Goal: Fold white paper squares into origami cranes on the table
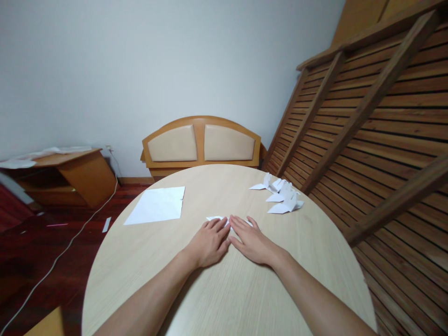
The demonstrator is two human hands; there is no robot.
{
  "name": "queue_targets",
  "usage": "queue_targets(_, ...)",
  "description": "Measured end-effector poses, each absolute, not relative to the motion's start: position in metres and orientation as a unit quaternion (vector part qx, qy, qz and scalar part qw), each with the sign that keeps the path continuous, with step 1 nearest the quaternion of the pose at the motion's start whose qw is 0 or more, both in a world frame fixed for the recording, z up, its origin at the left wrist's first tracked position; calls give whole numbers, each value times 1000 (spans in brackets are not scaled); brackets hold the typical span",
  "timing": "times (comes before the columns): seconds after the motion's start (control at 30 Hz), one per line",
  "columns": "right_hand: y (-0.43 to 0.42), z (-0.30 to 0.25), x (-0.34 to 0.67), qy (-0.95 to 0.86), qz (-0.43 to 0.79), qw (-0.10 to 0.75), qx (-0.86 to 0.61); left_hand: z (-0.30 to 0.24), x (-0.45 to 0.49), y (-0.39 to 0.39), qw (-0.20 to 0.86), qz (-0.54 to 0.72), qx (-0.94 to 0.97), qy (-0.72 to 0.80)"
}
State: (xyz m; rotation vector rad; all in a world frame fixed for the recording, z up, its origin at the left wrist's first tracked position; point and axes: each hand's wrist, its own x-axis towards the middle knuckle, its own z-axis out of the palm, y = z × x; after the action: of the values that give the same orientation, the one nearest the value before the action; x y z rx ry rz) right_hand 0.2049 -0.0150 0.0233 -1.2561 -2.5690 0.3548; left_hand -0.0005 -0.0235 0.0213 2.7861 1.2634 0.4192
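A small folded piece of white paper point(212, 218) lies on the round table point(217, 289), mostly hidden under my hands. My left hand point(211, 241) rests palm down on its left part, fingers stretched forward. From the other side my right hand point(249, 240) lies flat on the paper, its fingertips close to those of the left. Farther right stand several folded paper cranes point(285, 198), grouped near the table edge. At the left of the table is a flat stack or sheet of white paper point(157, 205).
Behind the table stands a wooden headboard point(200, 140) with padded panels. A slatted wooden bed frame point(371, 112) leans along the right side. To the left are a low cabinet point(84, 177), a white cable point(70, 243) and a paper strip point(106, 225) on the floor.
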Motion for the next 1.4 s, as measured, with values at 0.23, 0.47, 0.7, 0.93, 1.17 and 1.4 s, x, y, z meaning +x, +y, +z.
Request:
queue_targets(0.23, -22, 23, 199, -886, 138, 83, -434, 10, -3, -17, 46, 105, 902, 417)
queue_targets(0.47, -24, 26, 198, -882, 138, 70, -446, 4, -2, -14, 27, 92, 872, 480)
queue_targets(0.7, -21, 23, 199, -887, 132, 85, -434, 5, -1, -15, -9, 146, 851, 504)
queue_targets(0.93, -19, 22, 198, -891, 135, 93, -423, 1, -1, -9, 89, 125, 889, 430)
queue_targets(1.17, -25, 26, 199, -856, 133, 43, -498, 4, 1, -11, 82, 110, 887, 440)
queue_targets(1.4, -28, 22, 194, -843, 60, 90, -527, 0, 0, -10, 68, 120, 886, 442)
